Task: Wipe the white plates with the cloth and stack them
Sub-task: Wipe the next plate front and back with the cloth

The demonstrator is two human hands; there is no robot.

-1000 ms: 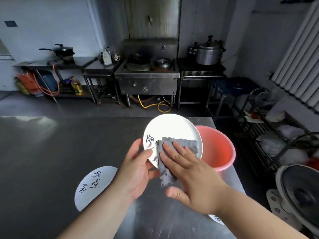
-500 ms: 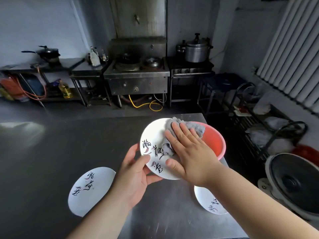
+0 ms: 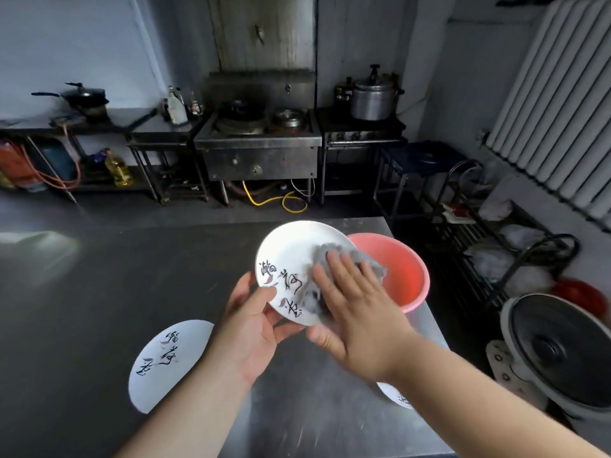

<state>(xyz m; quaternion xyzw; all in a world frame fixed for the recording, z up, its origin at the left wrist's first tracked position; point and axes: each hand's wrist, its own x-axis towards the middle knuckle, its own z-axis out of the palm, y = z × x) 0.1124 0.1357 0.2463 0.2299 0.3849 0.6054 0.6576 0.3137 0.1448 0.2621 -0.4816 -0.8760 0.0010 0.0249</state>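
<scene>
Bench: a steel bench (image 3: 82, 309) fills the lower part of the view; its right edge runs down past the basin.
Plate at left: a white plate with dark brush lettering (image 3: 168, 361) lies flat on the bench, left of the left forearm, which covers its right rim.
Left hand: the left hand (image 3: 251, 322) grips the lower-left rim of the held plate, thumb on its face, fingers curled behind.
Held plate: the white plate being wiped (image 3: 291, 262) is tilted up above the bench, face toward the camera, lettered like the other.
Cloth: a grey cloth (image 3: 334, 259) lies bunched against the right half of the held plate's face.
Right hand: the right hand (image 3: 357, 309) presses flat on the cloth, fingers straight and spread.
Basin: a pink plastic basin (image 3: 406, 272) stands at the bench's far right corner, behind the held plate; what it holds cannot be told.
Plate at right: a third white plate (image 3: 396, 396) lies by the bench's right edge, mostly hidden under the right forearm.
</scene>
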